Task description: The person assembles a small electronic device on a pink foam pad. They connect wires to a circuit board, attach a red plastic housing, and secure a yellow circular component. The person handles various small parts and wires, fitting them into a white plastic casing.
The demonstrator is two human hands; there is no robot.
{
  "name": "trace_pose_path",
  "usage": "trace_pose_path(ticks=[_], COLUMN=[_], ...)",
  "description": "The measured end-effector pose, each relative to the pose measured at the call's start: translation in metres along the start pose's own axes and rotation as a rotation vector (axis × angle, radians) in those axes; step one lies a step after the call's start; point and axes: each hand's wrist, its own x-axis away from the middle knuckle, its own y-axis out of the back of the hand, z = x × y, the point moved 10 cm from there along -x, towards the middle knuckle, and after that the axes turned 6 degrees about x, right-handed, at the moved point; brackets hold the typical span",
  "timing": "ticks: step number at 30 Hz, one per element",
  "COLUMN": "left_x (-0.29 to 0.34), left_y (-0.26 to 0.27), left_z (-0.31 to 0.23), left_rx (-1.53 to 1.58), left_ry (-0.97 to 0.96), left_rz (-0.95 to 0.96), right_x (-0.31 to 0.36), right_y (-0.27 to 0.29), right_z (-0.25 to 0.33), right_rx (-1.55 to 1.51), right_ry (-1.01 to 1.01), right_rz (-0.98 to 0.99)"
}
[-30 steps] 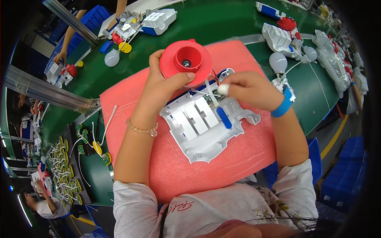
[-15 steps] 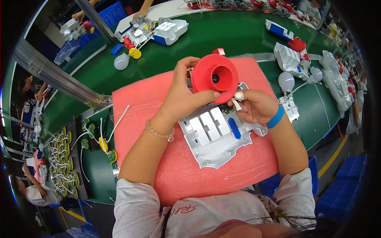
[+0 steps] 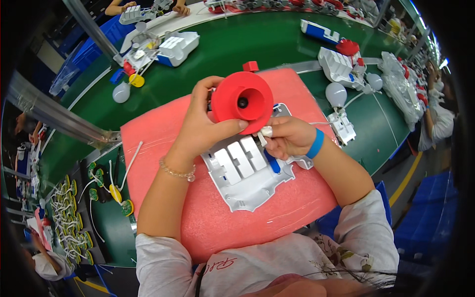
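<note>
My left hand (image 3: pixel 200 128) is closed round the rim of a red horn-shaped plastic part (image 3: pixel 261 101), thumb along its lower edge. The round opening faces up, with a dark centre deep inside. Just below the rim, my right hand (image 3: pixel 291 138) pinches a small white piece (image 3: pixel 266 132), possibly a cable connector or tape; its exact kind is unclear. Under both hands a white plastic housing (image 3: pixel 247 195) lies with its raised white blocks upward and a blue strip (image 3: pixel 272 162) beside them. The horn and my hands hide its far part.
The housing rests on a pink foam pad (image 3: pixel 198 232) on a green bench (image 3: pixel 237 44). Small round green circuit boards with white wires (image 3: pixel 69 218) lie at left. White bulbs (image 3: pixel 336 94) and housings (image 3: pixel 336 67) stand at right. A co-worker's hands (image 3: pixel 181 9) show at the far left.
The whole view has shifted, so the bench and pad appear farther left. Both my hands keep their grips. At the far left, the co-worker's hands and a white part have moved.
</note>
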Motion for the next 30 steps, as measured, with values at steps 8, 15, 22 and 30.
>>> trace_pose_path(ticks=[8, 15, 22, 30], left_x=[-0.002, -0.008, -0.011, -0.013], left_y=[0.005, -0.001, -0.016, -0.012], left_z=[0.005, 0.006, 0.004, 0.020], left_rx=[-0.063, -0.183, -0.160, 0.018], left_ry=[0.032, 0.033, -0.010, 0.089], left_rz=[-0.024, 0.013, 0.075, 0.035], right_x=[0.005, 0.029, 0.036, 0.032], right_y=[0.012, 0.021, 0.015, 0.011], right_z=[0.006, 0.048, 0.059, 0.059], right_rx=[0.337, 1.258, 1.695, 1.755], right_ry=[-0.095, 0.127, 0.159, 0.243], right_rz=[-0.142, -0.534, -0.518, -0.423])
